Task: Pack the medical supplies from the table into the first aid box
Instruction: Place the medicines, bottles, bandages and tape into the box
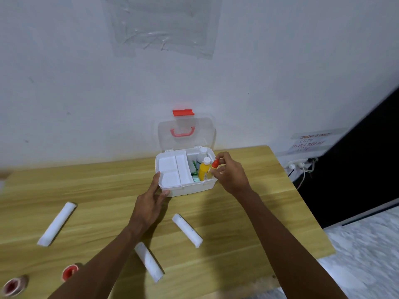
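Observation:
The white first aid box [190,187] stands open at the back of the wooden table, its clear lid [186,134] upright against the wall. A white inner tray [170,171] fills its left half. A yellow bottle [204,170] and a white bottle [201,155] stand in its right half. My left hand [153,199] grips the box's front left corner. My right hand [230,171] pinches a small red-capped bottle [215,164] at the box's right rim. Three white bandage rolls [56,223] [187,230] [149,262] and two red-cored tape rolls [70,271] [13,287] lie on the table.
The table [248,223] ends at the right, with pale floor [362,255] beyond. A power strip with cables [300,166] sits by the wall at the right. A dark panel [356,169] stands further right.

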